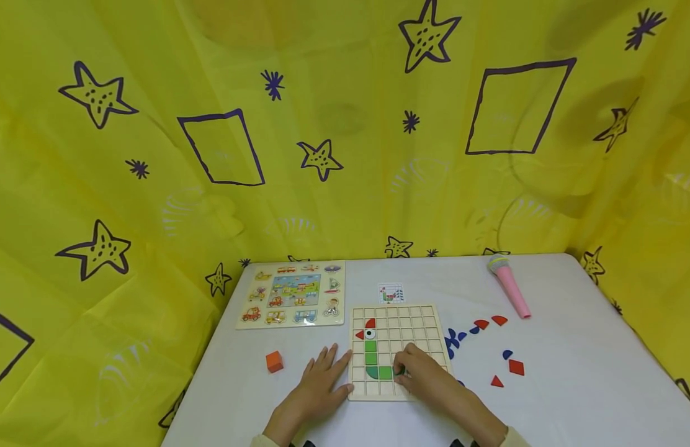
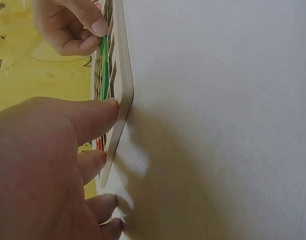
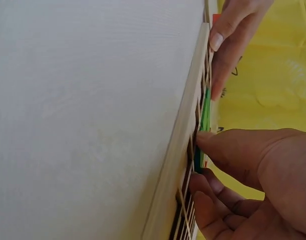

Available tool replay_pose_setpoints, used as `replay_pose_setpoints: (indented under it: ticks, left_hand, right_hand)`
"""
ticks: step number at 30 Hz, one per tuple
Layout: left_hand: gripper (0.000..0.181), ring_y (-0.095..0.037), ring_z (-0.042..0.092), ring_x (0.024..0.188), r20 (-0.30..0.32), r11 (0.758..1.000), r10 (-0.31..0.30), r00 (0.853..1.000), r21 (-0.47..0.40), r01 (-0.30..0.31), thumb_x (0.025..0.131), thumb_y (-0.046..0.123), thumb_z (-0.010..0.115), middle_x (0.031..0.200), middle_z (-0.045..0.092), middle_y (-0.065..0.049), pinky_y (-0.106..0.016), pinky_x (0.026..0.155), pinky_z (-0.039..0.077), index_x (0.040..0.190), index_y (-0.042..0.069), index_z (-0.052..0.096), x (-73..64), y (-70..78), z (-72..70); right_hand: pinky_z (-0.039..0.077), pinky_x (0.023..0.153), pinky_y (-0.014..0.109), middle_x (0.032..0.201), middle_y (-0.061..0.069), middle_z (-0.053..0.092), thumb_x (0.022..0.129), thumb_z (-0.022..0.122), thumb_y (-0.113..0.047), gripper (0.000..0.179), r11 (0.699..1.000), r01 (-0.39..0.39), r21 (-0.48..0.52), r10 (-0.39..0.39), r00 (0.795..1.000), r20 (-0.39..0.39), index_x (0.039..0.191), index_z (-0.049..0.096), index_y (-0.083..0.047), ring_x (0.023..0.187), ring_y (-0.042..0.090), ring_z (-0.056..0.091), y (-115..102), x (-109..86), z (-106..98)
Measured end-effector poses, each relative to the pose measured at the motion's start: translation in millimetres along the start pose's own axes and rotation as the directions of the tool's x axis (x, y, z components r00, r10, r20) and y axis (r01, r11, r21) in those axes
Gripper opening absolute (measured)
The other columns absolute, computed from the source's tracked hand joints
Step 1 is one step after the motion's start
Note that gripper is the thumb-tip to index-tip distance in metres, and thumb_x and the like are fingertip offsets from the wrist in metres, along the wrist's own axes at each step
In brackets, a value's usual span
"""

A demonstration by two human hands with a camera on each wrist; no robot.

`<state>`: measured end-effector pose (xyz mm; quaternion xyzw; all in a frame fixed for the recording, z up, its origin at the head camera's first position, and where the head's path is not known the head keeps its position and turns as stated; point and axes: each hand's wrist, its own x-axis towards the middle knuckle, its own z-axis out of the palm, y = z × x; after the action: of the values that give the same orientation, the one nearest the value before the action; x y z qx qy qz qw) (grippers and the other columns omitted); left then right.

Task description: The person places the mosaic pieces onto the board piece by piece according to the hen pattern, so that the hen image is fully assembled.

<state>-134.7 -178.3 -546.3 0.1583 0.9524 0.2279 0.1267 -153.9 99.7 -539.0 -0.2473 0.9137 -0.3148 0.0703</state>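
A wooden grid board lies on the table between the two hands. In its cells are a red quarter piece, a red triangle, a white eye tile, green squares and a green quarter-round piece. With thumb and fingers, my right hand pinches a dark green piece at the board's lower row; its shape is mostly covered. My left hand is spread at the board's left edge, its thumb touching the rim.
A small pattern card lies behind the board. A vehicle puzzle stands back left, an orange cube nearer. On the right are loose blue pieces, red pieces and a pink microphone. A yellow curtain hangs behind.
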Motion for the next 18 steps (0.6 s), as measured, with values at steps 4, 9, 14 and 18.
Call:
replay_pose_setpoints:
  ticks: [4,9,14,18]
  left_hand:
    - [0.068,-0.045,0.021,0.160,-0.001,1.000,0.002,1.000,-0.003,-0.002,0.104,0.046,0.061,0.173,0.028,-0.018,-0.069,0.127,0.017,0.164,0.021,0.041,-0.5,0.0,0.1]
    - [0.068,-0.045,0.020,0.160,-0.007,1.000,0.010,1.000,-0.012,-0.010,0.104,0.045,0.061,0.173,0.028,-0.018,-0.069,0.127,0.016,0.164,0.021,0.040,-1.7,0.4,0.0]
    - [0.068,-0.045,0.020,0.160,-0.009,1.000,0.012,1.000,-0.013,-0.012,0.104,0.044,0.061,0.172,0.029,-0.019,-0.069,0.127,0.016,0.164,0.021,0.041,-1.6,0.5,0.2]
    - [0.068,-0.045,0.021,0.160,-0.009,1.000,0.006,1.000,-0.009,-0.006,0.103,0.044,0.062,0.172,0.029,-0.019,-0.069,0.127,0.016,0.164,0.021,0.041,-1.4,0.6,-0.1]
  right_hand:
    - [0.050,0.074,0.028,0.094,-0.005,0.052,0.091,0.070,0.004,0.018,1.000,0.023,0.010,-0.023,1.000,-0.004,0.092,0.068,-0.014,0.085,0.008,0.051,0.3,-1.5,-3.6]
    - [0.052,0.075,0.028,0.093,-0.006,0.054,0.089,0.066,0.010,0.023,0.999,0.055,0.001,-0.054,0.998,-0.025,0.092,0.069,-0.012,0.084,0.007,0.052,2.4,-0.1,-3.7]
    - [0.052,0.075,0.028,0.094,-0.006,0.053,0.089,0.066,0.010,0.023,0.999,0.050,0.013,-0.050,0.998,-0.026,0.092,0.070,-0.012,0.084,0.007,0.052,5.0,1.3,-2.0]
    - [0.051,0.074,0.027,0.095,-0.007,0.053,0.090,0.066,0.010,0.023,0.999,0.050,0.007,-0.050,0.998,-0.024,0.093,0.070,-0.013,0.084,0.008,0.052,5.8,1.6,-1.0]
